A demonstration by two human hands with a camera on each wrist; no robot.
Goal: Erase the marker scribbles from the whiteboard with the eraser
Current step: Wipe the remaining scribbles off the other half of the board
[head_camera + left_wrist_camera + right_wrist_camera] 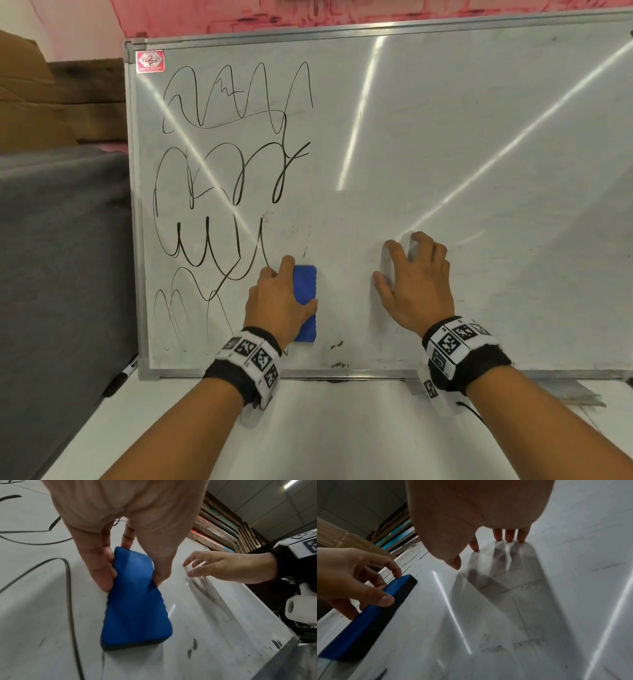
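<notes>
A framed whiteboard [479, 137] leans upright on a white table. Black marker scribbles [222, 178] cover its left third; its right part is wiped, with faint smears. My left hand [279, 301] grips a blue eraser [306, 291] flat against the board, just right of the lowest scribbles. In the left wrist view the fingers [101, 574] and thumb clamp the eraser [137, 601] by its long sides. My right hand [414, 284] is spread, its fingertips [510, 538] touching the bare board to the right of the eraser [364, 618].
A black marker [120, 377] lies by the board's lower left corner, at the table edge. A grey cushioned block [61, 274] stands to the left. Dark smudges [339, 356] mark the board near its bottom frame. The white table [342, 428] runs in front.
</notes>
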